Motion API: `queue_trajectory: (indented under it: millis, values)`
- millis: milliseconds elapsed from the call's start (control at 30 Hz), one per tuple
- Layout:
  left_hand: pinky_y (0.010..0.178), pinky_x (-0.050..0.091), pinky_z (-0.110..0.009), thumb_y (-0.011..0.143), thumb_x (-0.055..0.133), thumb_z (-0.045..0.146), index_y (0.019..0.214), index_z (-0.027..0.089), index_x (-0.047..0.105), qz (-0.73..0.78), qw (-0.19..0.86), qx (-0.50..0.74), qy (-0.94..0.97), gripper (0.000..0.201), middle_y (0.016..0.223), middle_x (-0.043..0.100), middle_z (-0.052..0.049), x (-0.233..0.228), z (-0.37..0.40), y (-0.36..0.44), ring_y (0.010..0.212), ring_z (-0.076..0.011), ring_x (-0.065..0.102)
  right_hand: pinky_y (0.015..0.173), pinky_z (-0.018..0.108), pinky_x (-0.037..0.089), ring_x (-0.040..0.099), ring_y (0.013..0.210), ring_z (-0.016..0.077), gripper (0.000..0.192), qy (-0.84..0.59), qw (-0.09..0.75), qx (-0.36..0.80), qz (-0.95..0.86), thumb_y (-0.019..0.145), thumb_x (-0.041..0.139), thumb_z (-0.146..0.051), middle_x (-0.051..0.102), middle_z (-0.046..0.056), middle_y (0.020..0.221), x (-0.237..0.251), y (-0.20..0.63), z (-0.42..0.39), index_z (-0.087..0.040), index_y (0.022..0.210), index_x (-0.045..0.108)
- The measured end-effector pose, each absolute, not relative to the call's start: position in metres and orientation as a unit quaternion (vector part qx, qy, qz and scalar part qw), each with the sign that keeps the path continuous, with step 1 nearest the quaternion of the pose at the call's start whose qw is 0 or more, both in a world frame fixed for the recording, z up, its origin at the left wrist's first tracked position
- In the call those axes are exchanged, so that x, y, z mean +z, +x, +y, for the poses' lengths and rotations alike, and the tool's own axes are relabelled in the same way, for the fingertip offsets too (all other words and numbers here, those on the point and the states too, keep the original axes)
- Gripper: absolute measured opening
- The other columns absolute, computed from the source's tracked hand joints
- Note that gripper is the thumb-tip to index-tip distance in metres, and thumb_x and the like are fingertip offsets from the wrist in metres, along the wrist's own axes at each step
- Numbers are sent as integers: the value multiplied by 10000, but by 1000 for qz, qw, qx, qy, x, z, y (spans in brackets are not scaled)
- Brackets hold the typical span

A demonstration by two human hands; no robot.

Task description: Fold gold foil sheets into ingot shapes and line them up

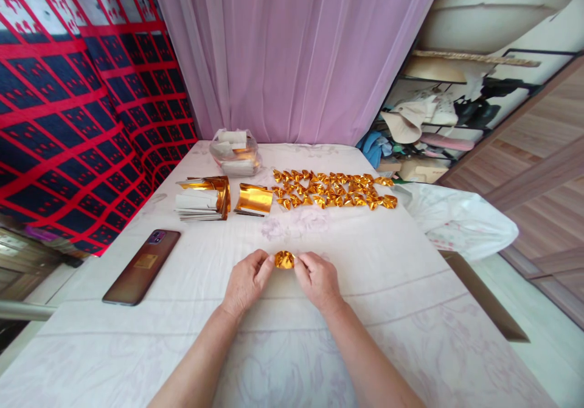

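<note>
A folded gold foil paper ingot (285, 260) is held low over the table between my two hands. My left hand (249, 279) pinches its left end, thumb along the near side. At its right end my right hand (319, 279) grips with thumb and curled fingers. Beyond them several rows of finished gold foil ingots (337, 190) lie on the cloth. Left of these rests a small pile of gold foil sheets (254, 199), and beside it a thicker stack of foil sheets (201, 201) with pale backs, partly curled.
A clear plastic bag (235, 152) of more sheets stands at the back left. A brown phone (142, 267) lies on the left of the patterned tablecloth (292, 365). A white plastic bag (460, 216) hangs past the right edge. Shelves (433, 79) stand at right, behind a purple curtain (296, 55).
</note>
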State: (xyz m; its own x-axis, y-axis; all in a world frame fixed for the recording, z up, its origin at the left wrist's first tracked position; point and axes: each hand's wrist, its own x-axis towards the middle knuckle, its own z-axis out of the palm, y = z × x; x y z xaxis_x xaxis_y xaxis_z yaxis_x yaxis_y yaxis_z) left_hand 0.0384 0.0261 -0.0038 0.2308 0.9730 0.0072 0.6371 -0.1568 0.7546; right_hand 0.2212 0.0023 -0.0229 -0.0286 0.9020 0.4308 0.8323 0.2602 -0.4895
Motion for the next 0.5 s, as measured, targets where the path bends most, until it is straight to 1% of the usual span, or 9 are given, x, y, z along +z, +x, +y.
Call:
queue_trajectory:
  millis: [100,233,333,400,500]
  values:
    - [600,407,-231,901,422,413,865,220,630,575,306,266,711,286,729,664,18,-14,28,38,627,-131,580,645,236,332,580,647,127,322,-598,337,49,-726,943,409,-256,646,21,672,-25,222,2,-202,693,605]
    - [677,438,-242,906,442,377,899,223,649,574,273,285,718,259,842,697,-11,-24,31,38,732,-147,623,630,232,322,602,679,125,247,-589,286,54,-754,906,462,-216,662,18,710,-24,223,0,-196,722,626]
    - [741,453,-254,905,457,376,919,231,661,570,269,290,720,251,902,705,-19,-26,32,37,811,-160,639,600,229,303,587,647,115,222,-604,247,60,-755,871,500,-193,663,1,688,-23,224,-2,-204,684,620]
    - [749,461,-258,906,460,381,942,231,665,571,269,292,719,256,920,710,-21,-26,33,37,822,-163,644,587,229,291,571,620,111,220,-616,241,50,-748,854,521,-197,660,-6,666,-24,225,-2,-206,656,614]
    - [713,475,-259,911,445,389,995,219,658,577,268,295,713,284,911,716,-25,-26,35,37,765,-158,647,574,235,277,545,588,109,217,-635,259,-1,-728,839,529,-200,649,-3,645,-26,230,1,-202,638,612]
